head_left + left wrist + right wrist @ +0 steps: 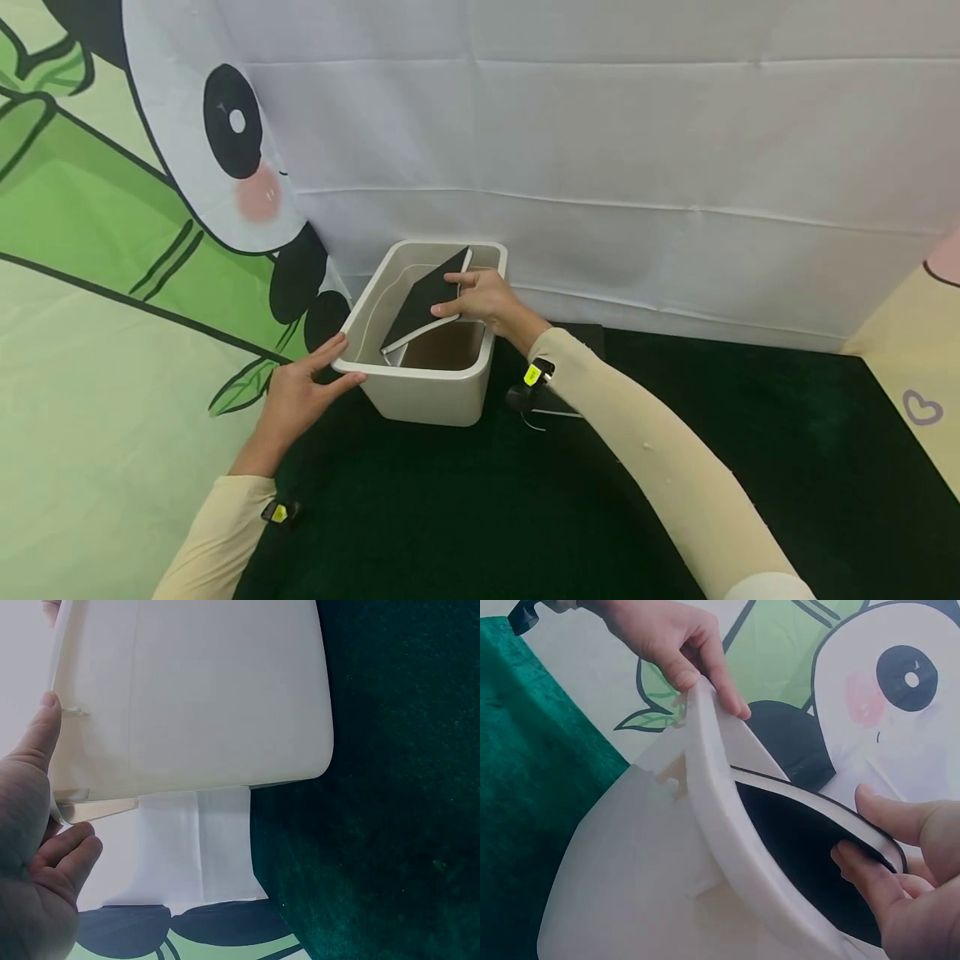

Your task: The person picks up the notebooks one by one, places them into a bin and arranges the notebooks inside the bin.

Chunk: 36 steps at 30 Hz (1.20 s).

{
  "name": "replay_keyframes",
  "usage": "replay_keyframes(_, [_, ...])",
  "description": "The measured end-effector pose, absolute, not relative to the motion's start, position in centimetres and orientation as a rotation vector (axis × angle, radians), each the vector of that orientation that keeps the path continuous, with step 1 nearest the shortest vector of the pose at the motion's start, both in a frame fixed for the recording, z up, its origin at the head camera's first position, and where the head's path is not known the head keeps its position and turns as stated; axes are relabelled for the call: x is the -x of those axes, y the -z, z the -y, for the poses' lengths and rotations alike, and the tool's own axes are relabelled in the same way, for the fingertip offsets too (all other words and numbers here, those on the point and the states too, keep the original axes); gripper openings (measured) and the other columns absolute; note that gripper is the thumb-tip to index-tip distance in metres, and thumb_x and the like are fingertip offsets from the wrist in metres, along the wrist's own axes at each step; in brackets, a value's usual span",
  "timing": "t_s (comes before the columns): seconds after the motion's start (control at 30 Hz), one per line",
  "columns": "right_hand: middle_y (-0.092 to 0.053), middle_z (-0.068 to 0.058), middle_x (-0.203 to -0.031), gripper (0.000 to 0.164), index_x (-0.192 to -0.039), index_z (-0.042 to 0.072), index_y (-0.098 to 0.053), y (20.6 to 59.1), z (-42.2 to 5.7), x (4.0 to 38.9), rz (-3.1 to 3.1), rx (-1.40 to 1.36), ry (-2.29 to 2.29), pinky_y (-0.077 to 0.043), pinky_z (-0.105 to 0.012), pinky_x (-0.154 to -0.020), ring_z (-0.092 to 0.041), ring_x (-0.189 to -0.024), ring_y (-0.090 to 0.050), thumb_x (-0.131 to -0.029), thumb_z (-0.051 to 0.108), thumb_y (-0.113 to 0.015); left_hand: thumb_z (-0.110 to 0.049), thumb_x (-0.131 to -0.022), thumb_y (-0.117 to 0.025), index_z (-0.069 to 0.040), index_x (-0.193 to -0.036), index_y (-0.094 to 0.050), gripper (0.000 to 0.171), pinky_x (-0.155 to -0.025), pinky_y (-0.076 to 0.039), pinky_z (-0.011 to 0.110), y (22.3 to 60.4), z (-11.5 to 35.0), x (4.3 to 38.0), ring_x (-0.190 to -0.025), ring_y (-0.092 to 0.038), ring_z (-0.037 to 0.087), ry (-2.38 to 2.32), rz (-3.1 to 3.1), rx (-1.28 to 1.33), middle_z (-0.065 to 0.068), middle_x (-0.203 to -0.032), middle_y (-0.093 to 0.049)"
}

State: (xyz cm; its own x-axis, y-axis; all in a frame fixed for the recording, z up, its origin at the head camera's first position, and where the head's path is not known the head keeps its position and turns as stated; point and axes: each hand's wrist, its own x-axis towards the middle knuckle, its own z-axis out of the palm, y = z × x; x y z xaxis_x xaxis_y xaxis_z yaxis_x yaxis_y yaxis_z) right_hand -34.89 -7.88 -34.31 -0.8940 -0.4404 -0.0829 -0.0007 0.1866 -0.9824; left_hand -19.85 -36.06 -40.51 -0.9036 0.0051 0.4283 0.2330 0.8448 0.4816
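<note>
A cream plastic bin (427, 402) stands on the dark green cloth. My left hand (300, 396) grips its near left corner, thumb on the near side and fingers at the left rim; the left wrist view shows this hand (45, 825) beside the bin's pale wall (210, 697). Over the bin's opening, my right hand (483, 302) pinches a black-covered notebook (426, 302) with a white page edge. It slants down, partly inside the bin. In the right wrist view, thumb and fingers hold the edge of the notebook (795, 840). The bin's floor is mostly hidden.
Another flat black item (588, 337) with a pale edge lies right of the bin, partly covered by my right forearm. A white curtain (637, 150) hangs close behind the bin. A panda-printed cloth (150, 225) is at the left.
</note>
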Motion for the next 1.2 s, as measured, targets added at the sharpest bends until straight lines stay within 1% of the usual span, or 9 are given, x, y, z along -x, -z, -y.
replay_keyframes(0.07, [-0.051, 0.005, -0.080, 0.068, -0.140, 0.012, -0.064, 34.3, 8.0, 34.8, -2.105, 0.401, 1.770, -0.052, -0.027, -0.090, -0.015, -0.099, -0.053, -0.078, 0.006, -0.090, -0.035, -0.086, -0.084, -0.009, -0.143, -0.059, 0.068, -0.100, -0.048, 0.064, 40.6, 36.0, 20.0, -0.135, -0.051, 0.044, 0.759, 2.608, 0.177, 0.010, -0.149, -0.055])
replay_keyframes(0.13, [-0.060, -0.001, -0.107, 0.068, -0.140, 0.011, -0.063, 34.3, 8.0, 34.7, -2.094, 0.391, 1.772, -0.054, -0.032, -0.099, -0.016, -0.120, -0.054, -0.078, 0.005, -0.090, -0.035, -0.085, -0.084, -0.008, -0.143, -0.059, 0.069, -0.100, -0.048, 0.064, 40.7, 36.0, 20.1, -0.135, -0.051, 0.044, 0.770, 2.609, 0.181, 0.010, -0.149, -0.055])
replay_keyframes(0.23, [-0.051, -0.011, -0.145, 0.068, -0.141, 0.007, -0.062, 34.4, 8.0, 34.6, -2.073, 0.383, 1.772, -0.051, -0.041, -0.105, -0.026, -0.136, -0.052, -0.078, 0.002, -0.088, -0.035, -0.086, -0.084, -0.008, -0.144, -0.058, 0.069, -0.100, -0.049, 0.062, 40.8, 36.0, 20.2, -0.136, -0.051, 0.043, 0.789, 2.614, 0.184, 0.010, -0.150, -0.054])
replay_keyframes(0.37, [-0.040, -0.014, -0.160, 0.068, -0.141, 0.008, -0.062, 34.4, 8.0, 34.6, -2.104, 0.371, 1.728, -0.045, -0.044, -0.112, -0.029, -0.140, -0.049, -0.079, 0.004, -0.088, -0.035, -0.087, -0.083, -0.009, -0.145, -0.058, 0.068, -0.083, -0.052, 0.049, 40.8, 35.9, 20.3, -0.133, -0.055, 0.041, 0.776, 2.616, 0.185, 0.009, -0.151, -0.053])
replay_keyframes(0.5, [-0.040, -0.013, -0.160, 0.068, -0.141, 0.009, -0.061, 34.5, 8.0, 34.5, -2.106, 0.351, 1.710, -0.043, -0.044, -0.114, -0.029, -0.138, -0.051, -0.079, 0.006, -0.089, -0.034, -0.087, -0.083, -0.008, -0.145, -0.057, 0.068, -0.079, -0.051, 0.047, 40.8, 35.9, 20.5, -0.130, -0.058, 0.041, 0.769, 2.621, 0.191, 0.008, -0.152, -0.052])
replay_keyframes(0.57, [-0.043, -0.015, -0.157, 0.068, -0.142, 0.008, -0.060, 34.6, 8.1, 34.4, -2.105, 0.347, 1.700, -0.044, -0.043, -0.113, -0.029, -0.135, -0.055, -0.080, 0.007, -0.088, -0.034, -0.087, -0.083, -0.008, -0.145, -0.057, 0.069, -0.089, -0.054, 0.054, 40.9, 35.9, 20.5, -0.133, -0.055, 0.043, 0.788, 2.626, 0.194, 0.009, -0.152, -0.052])
replay_keyframes(0.67, [-0.047, -0.016, -0.154, 0.065, -0.142, 0.004, -0.059, 34.8, 8.1, 34.3, -2.092, 0.354, 1.692, -0.049, -0.042, -0.108, -0.029, -0.125, -0.063, -0.083, 0.008, -0.086, -0.034, -0.087, -0.083, -0.008, -0.146, -0.056, 0.070, -0.101, -0.047, 0.065, 41.0, 35.8, 20.5, -0.136, -0.050, 0.045, 0.811, 2.631, 0.198, 0.009, -0.153, -0.051])
replay_keyframes(0.87, [-0.059, -0.021, -0.140, 0.049, -0.135, -0.003, -0.063, 34.7, 7.3, 33.7, -2.145, 0.398, 1.592, -0.057, -0.041, -0.096, -0.031, -0.106, -0.073, -0.091, 0.010, -0.079, -0.034, -0.086, -0.084, -0.009, -0.145, -0.057, 0.069, -0.099, -0.049, 0.064, 41.0, 35.7, 20.7, -0.134, -0.053, 0.043, 0.795, 2.617, 0.212, 0.008, -0.152, -0.052])
replay_keyframes(1.2, [-0.069, -0.019, -0.125, 0.033, -0.128, -0.001, -0.068, 33.1, 3.9, 33.5, -2.182, 0.454, 1.664, -0.058, -0.041, -0.095, -0.032, -0.108, -0.072, -0.096, 0.009, -0.072, -0.034, -0.085, -0.084, -0.009, -0.145, -0.057, 0.071, -0.102, -0.044, 0.066, 40.7, 35.9, 21.4, -0.135, -0.051, 0.045, 0.802, 2.619, 0.220, 0.009, -0.151, -0.053])
